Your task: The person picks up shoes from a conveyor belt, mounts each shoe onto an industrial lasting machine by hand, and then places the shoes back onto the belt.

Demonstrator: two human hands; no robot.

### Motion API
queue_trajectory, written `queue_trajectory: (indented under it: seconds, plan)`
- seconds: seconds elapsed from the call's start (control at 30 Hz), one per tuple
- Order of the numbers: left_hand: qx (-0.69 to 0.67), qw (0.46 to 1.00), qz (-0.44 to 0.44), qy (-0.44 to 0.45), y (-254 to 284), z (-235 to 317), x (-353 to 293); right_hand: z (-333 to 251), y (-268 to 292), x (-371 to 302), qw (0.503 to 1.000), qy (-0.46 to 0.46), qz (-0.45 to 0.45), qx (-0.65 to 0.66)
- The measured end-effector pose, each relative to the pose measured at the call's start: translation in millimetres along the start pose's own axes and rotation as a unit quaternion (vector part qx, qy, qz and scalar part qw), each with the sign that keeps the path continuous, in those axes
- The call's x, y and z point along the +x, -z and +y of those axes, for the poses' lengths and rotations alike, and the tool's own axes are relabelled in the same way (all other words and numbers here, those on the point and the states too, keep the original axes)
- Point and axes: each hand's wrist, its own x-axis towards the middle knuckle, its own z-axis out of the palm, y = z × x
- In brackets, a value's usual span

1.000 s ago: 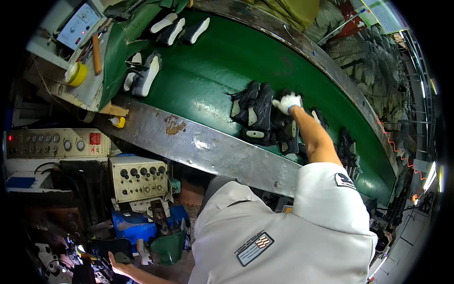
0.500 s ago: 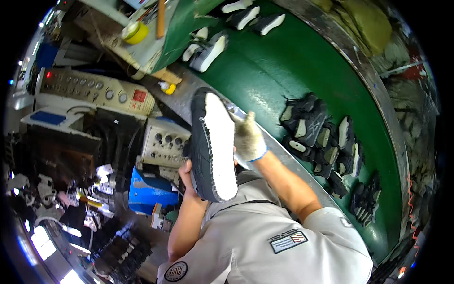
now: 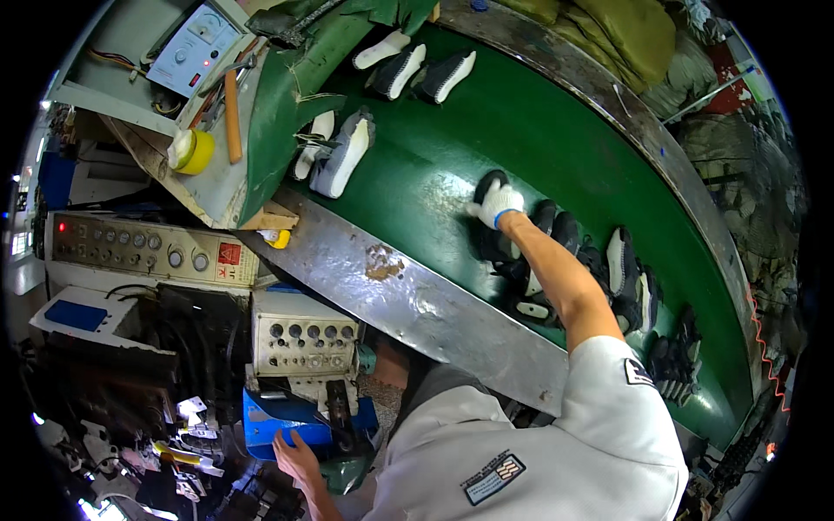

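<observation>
My right hand (image 3: 499, 203), in a white knit glove with a blue cuff, reaches over the green belt and grips a black shoe (image 3: 492, 181). Its fingers lie over the shoe's upper, and much of the shoe is hidden under the hand. Beside it, partly behind my forearm, lies a group of black shoes (image 3: 565, 230), several with pale soles showing. My left hand (image 3: 298, 460) is bare and low on the left, beside a blue machine part (image 3: 265, 425). Its fingers are apart and nothing is in them.
A metal ledge (image 3: 417, 304) borders the green belt (image 3: 417, 165). Shoes with white soles (image 3: 346, 161) lie at its far left. On a side bench sit an orange-handled hammer (image 3: 232, 117) and a yellow tub (image 3: 193, 152). Control panels (image 3: 306, 334) stand at my left.
The black shoe with the white sole has left my left hand. My right hand has swung out over the belt to a shoe, while my left has dropped toward the blue machine. The view has shifted.
</observation>
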Motion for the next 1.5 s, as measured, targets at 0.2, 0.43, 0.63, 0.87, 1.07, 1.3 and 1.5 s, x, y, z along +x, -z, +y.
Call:
queue_trajectory:
  seconds: [0.2, 0.43, 0.63, 0.87, 1.07, 1.3, 1.5]
  plan:
    - [0.051, 0.995, 0.049, -0.073, -27.8, -34.1, -25.5, -47.2, 3.2, 69.2, 0.957, 0.137, -0.188, -0.171]
    - [0.081, 0.995, 0.051, -0.012, 8.6, 31.6, -14.4, -68.4, 56.0, 237.8, 0.962, -0.089, -0.002, 0.260]
    - [0.122, 0.989, 0.039, -0.079, 3.9, 26.5, 2.8, -99.7, 49.4, 384.7, 0.862, -0.226, 0.111, 0.440]
    - [0.116, 0.988, 0.047, -0.090, 8.5, 30.1, 6.1, -86.3, 31.8, 326.5, 0.617, -0.057, 0.087, 0.780]
    - [0.075, 0.990, 0.077, -0.094, 1.8, -3.6, -11.3, -97.2, -4.4, 65.7, 0.374, 0.118, -0.268, 0.880]
    - [-0.582, 0.800, -0.067, 0.129, 0.4, 33.1, 60.2, -221.0, -29.8, -215.1, 0.171, -0.047, -0.504, 0.845]
    - [-0.780, 0.604, -0.127, 0.108, 42.8, -25.6, 99.1, -323.7, -2.2, -352.6, 0.421, 0.079, -0.569, 0.702]
